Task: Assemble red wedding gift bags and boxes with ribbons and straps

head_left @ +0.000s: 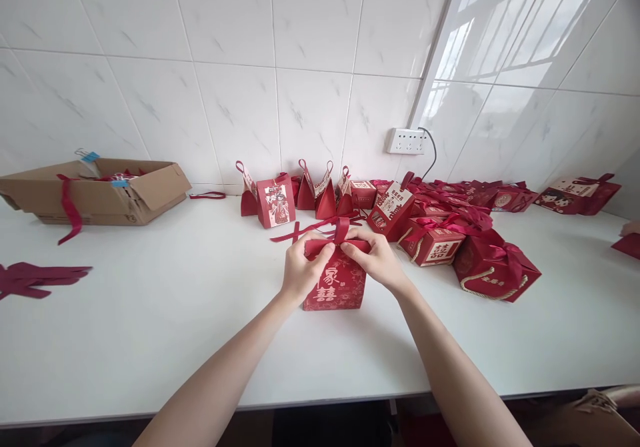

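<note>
While the red gift box (334,283) stands on the white table (150,327), I see my left hand (301,268) and right hand (377,257) pinching its red ribbon (341,231).

centre box (334,290): front shows 囍 low down; the bigger character above it is partly covered, unclear
right box (440,251): pale panel, 囍
rear boxes (277,208): print too small to read

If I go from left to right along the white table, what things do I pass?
Cardboard box → left hand → red box, pinched at its top by both hands → right hand → rope-handled box → cartoon box.
</note>
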`<state>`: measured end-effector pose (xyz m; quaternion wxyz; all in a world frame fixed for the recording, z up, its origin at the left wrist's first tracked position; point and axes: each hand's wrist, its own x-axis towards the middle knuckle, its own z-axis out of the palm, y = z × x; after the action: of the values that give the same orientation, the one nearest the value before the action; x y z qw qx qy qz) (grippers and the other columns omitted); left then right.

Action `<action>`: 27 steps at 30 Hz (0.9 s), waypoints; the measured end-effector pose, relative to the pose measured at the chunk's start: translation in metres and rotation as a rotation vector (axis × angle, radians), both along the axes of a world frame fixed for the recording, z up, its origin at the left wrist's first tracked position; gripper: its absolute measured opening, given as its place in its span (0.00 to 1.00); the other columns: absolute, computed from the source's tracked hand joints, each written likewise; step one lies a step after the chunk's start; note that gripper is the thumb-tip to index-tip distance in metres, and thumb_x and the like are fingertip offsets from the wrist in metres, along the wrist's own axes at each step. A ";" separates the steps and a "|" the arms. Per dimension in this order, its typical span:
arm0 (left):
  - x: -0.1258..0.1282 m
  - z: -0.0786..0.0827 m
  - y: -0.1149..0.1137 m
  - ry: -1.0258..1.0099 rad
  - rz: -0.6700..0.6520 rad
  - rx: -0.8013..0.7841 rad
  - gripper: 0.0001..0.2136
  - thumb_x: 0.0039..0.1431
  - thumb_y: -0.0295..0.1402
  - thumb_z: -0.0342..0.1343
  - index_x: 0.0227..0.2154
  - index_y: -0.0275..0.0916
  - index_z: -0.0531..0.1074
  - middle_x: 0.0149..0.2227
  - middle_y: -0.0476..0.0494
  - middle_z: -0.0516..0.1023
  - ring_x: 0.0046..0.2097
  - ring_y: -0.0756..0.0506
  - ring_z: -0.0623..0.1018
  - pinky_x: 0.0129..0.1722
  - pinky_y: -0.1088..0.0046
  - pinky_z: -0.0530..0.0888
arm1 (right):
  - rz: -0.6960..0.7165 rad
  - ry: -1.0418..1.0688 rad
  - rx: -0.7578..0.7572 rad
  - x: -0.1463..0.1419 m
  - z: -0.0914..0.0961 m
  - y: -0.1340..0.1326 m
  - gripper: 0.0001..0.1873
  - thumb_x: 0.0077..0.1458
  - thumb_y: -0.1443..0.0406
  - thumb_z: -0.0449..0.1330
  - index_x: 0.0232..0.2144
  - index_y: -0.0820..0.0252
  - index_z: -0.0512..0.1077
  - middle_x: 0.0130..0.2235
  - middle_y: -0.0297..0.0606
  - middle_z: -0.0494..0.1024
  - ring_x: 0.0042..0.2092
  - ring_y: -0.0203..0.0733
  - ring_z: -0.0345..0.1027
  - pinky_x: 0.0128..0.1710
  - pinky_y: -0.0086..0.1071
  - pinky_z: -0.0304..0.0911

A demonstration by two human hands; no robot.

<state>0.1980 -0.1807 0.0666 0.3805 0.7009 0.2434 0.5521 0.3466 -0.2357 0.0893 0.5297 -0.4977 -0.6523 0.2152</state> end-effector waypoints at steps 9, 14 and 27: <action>0.001 -0.006 0.001 0.016 0.019 -0.006 0.07 0.55 0.36 0.55 0.35 0.40 0.67 0.35 0.45 0.76 0.39 0.45 0.76 0.41 0.68 0.72 | -0.029 0.079 0.085 -0.001 -0.007 0.001 0.10 0.53 0.63 0.56 0.39 0.58 0.70 0.35 0.36 0.76 0.38 0.41 0.70 0.37 0.32 0.65; 0.009 -0.022 0.002 0.033 0.286 0.209 0.22 0.56 0.37 0.53 0.52 0.41 0.54 0.54 0.35 0.63 0.57 0.39 0.65 0.55 0.54 0.63 | -0.518 0.111 0.301 -0.006 -0.014 0.008 0.08 0.51 0.63 0.58 0.36 0.58 0.69 0.37 0.38 0.77 0.40 0.42 0.71 0.40 0.36 0.66; 0.012 -0.023 -0.004 0.174 -0.086 0.189 0.38 0.48 0.41 0.62 0.58 0.40 0.49 0.58 0.31 0.59 0.59 0.36 0.63 0.54 0.55 0.66 | -0.119 0.175 0.261 -0.016 -0.025 0.003 0.17 0.60 0.53 0.49 0.46 0.55 0.65 0.34 0.38 0.79 0.39 0.45 0.74 0.43 0.42 0.67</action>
<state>0.2098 -0.1848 0.0435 0.3139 0.7884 0.1921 0.4929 0.3304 -0.2330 0.0644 0.6564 -0.4416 -0.5956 0.1394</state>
